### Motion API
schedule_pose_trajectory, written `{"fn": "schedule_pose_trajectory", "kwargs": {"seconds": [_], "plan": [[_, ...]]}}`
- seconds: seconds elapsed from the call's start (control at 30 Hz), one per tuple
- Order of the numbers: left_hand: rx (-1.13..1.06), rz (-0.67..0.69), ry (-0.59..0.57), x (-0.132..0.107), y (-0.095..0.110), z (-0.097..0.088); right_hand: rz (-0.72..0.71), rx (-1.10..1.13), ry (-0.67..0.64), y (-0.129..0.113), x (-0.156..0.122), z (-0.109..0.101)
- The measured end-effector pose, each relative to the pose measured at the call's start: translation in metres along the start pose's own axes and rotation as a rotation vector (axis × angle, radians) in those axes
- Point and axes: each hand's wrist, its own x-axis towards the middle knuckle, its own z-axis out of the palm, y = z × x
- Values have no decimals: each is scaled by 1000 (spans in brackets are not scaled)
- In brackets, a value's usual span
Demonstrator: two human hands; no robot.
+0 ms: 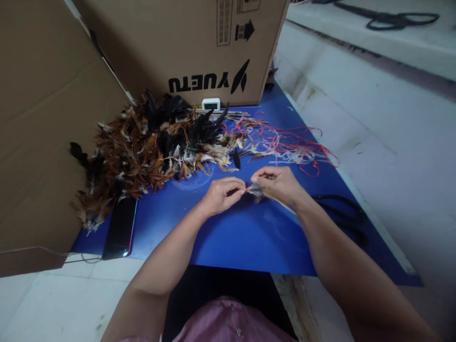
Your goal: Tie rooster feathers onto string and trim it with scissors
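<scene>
Over the blue table (228, 237), my two hands meet around a small feather bundle (257, 191) with red string (247, 189) at its left end. My left hand (221, 195) is closed, its thumb and fingertips pinching at the string. My right hand (281, 184) curls over the bundle, thumb and forefinger pressed together near the same spot. A thin pale stick or quill (281, 202) runs from the bundle beneath the right wrist. Exactly what each fingertip grips is too small to make out. Beyond the hands lies a heap of brown and black feathers (142, 147).
Red and white strings (299, 142) lie tangled at the back right. A large cardboard box (199, 42) stands behind, with a small white display device (211, 104) before it. A phone (121, 228) lies left, black-handled scissors (342, 213) right. More scissors (395, 20) rest on the ledge.
</scene>
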Motion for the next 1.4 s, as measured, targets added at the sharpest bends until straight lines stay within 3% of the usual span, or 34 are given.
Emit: {"fn": "schedule_pose_trajectory", "kwargs": {"seconds": [0.1,0.23,0.37,0.57,0.77,1.07,1.4], "plan": [[-217,-211,92,1,-2,1,55,200,-107,3,2,9],[-385,-429,222,3,-5,0,-54,177,-52,2,2,20],[-395,-519,316,3,-8,1,-12,192,-51,2,2,28],[-391,-585,362,3,-9,8,-39,254,-70,4,0,40],[-335,-617,417,5,-9,7,-81,218,32,3,1,43],[-291,-606,421,4,-10,8,-164,107,62,5,3,49],[15,-416,392,1,-13,14,-262,-13,158,20,7,48]]}}
